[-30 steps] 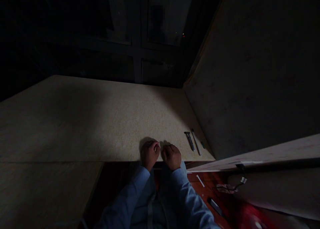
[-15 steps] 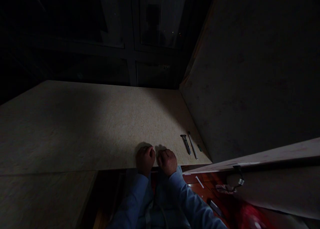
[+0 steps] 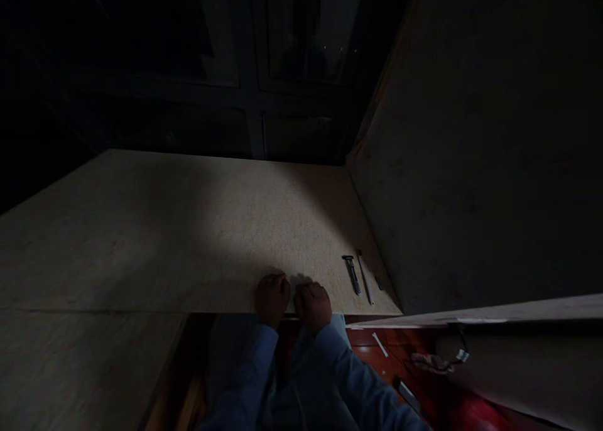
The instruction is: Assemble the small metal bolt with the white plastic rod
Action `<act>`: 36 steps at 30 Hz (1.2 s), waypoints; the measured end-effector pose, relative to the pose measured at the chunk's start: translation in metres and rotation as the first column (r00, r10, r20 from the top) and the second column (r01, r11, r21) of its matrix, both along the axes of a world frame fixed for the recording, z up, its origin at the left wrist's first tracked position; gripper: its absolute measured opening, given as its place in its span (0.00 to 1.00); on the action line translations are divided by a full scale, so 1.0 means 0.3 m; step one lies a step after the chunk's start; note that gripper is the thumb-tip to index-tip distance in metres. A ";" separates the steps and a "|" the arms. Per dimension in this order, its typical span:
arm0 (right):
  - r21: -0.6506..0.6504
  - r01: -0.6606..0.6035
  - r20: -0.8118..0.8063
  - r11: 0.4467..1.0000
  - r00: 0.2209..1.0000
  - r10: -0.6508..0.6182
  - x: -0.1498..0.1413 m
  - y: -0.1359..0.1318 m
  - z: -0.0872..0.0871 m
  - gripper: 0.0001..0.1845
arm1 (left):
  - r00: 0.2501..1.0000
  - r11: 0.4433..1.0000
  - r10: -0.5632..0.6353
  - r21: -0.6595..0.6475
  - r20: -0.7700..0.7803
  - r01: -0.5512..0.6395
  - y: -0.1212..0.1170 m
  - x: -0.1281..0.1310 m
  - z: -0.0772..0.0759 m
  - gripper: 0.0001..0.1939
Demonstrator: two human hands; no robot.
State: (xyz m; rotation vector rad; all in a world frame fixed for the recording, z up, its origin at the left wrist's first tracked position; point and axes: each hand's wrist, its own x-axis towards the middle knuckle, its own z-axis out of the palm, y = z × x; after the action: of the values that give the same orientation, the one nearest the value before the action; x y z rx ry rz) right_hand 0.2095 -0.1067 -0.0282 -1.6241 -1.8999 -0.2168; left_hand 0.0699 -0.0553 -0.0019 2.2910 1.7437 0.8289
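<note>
Both fists rest close together on the front edge of a pale, speckled tabletop (image 3: 226, 223). My left hand (image 3: 273, 298) is curled closed, and I see nothing in it. Beside it, a small gap apart, my right hand (image 3: 313, 305) is closed too, with no object showing between its fingers. To the right of my right hand lies a razor (image 3: 353, 275) with a dark head. A thin, pale toothbrush (image 3: 365, 279) with a dark head lies next to the razor. Further right is a small dark green piece (image 3: 379, 283), too dim to name.
A tall pale panel (image 3: 461, 186) closes off the right side of the table. Dark window frames (image 3: 254, 129) stand behind it. On the reddish floor (image 3: 370, 355) below are a white strip (image 3: 379, 344), a cable and a red bag (image 3: 471, 412).
The view has shifted slightly, and the scene looks a little darker. Both hands stay closed at the table edge, and the items on the right have not been moved.
</note>
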 end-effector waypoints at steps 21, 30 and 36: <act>-0.083 -0.063 -0.025 0.995 0.998 0.061 -0.002 -0.007 0.015 0.08 | 1.000 0.999 0.025 0.030 -0.005 -0.025 -0.001 0.004 -0.004 0.12; -0.090 -0.051 0.002 0.995 0.999 0.051 -0.001 -0.002 -0.002 0.07 | 1.000 1.000 0.022 0.005 -0.014 -0.022 -0.003 0.004 -0.002 0.12; -0.041 0.002 0.049 0.999 0.999 0.000 0.003 0.003 -0.005 0.06 | 0.999 0.999 -0.003 0.038 0.039 0.002 -0.002 0.001 -0.003 0.12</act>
State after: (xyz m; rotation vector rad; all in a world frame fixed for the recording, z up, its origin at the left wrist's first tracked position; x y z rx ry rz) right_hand 0.2103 -0.1058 -0.0298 -1.6603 -1.9519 -0.2214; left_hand 0.0702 -0.0558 -0.0029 2.2843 1.7233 0.9082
